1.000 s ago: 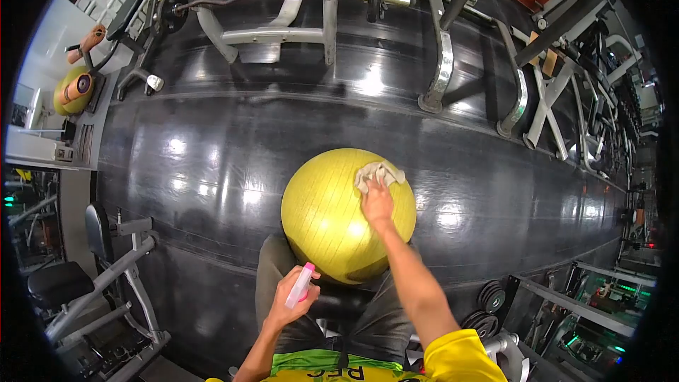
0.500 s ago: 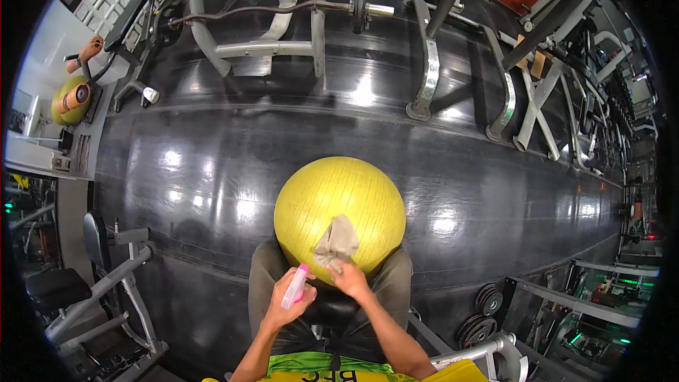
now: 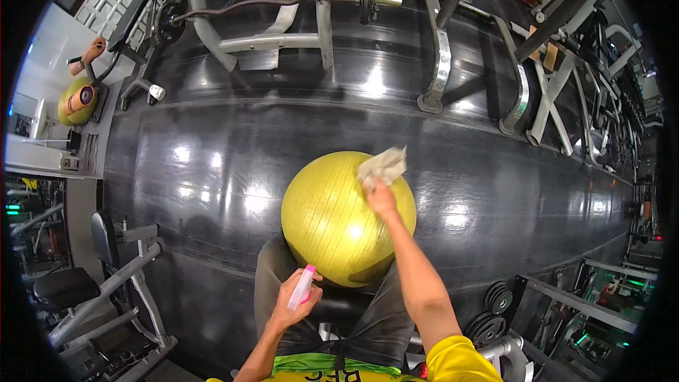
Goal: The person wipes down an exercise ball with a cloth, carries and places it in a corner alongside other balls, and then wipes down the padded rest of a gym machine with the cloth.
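Observation:
A large yellow exercise ball (image 3: 332,212) rests between my knees. My right hand (image 3: 381,197) is closed on a pale cloth (image 3: 383,167) at the ball's upper right, and part of the cloth sticks out past the ball's edge. Near my lap, at the ball's lower left, my left hand (image 3: 297,297) grips a spray bottle (image 3: 303,287) with a pink top, held apart from the ball.
A barbell (image 3: 283,2) lies across a grey rack ahead. Metal machine legs (image 3: 442,64) stand at the upper right. A padded machine (image 3: 67,290) is at the left, weight plates (image 3: 498,301) at the lower right, and another ball (image 3: 76,101) at the far left.
From the ball's upper right, my right hand came down with the cloth to the near side, then went back up to the upper right. My left hand has kept its hold on the spray bottle.

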Motion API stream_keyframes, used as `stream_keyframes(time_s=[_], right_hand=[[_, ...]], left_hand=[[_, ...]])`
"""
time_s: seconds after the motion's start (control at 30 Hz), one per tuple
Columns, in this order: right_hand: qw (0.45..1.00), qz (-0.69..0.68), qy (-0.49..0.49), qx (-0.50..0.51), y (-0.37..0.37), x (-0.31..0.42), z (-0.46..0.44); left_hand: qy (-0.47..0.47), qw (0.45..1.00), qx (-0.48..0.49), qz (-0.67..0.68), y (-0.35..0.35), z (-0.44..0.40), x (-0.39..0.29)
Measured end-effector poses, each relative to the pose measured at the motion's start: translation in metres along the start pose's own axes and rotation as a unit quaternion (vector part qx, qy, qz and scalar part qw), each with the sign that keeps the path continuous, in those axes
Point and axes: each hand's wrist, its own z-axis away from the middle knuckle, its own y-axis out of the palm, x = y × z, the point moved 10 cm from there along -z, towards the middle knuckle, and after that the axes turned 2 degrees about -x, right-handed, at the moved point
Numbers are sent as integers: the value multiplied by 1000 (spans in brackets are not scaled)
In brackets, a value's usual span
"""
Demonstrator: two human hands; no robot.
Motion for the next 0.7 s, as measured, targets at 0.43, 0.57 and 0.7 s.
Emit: stream_keyframes(time_s=[0.43,0.57,0.7], right_hand=[[974,119,-185,45,11,45,190],[982,56,-68,166,20,18,225],[863,-372,197,279,15,-24,202]], left_hand=[[42,997,-39,44,0,1,-17],[42,998,-29,25,0,3,-15],[29,999,-17,19,5,5,-11]])
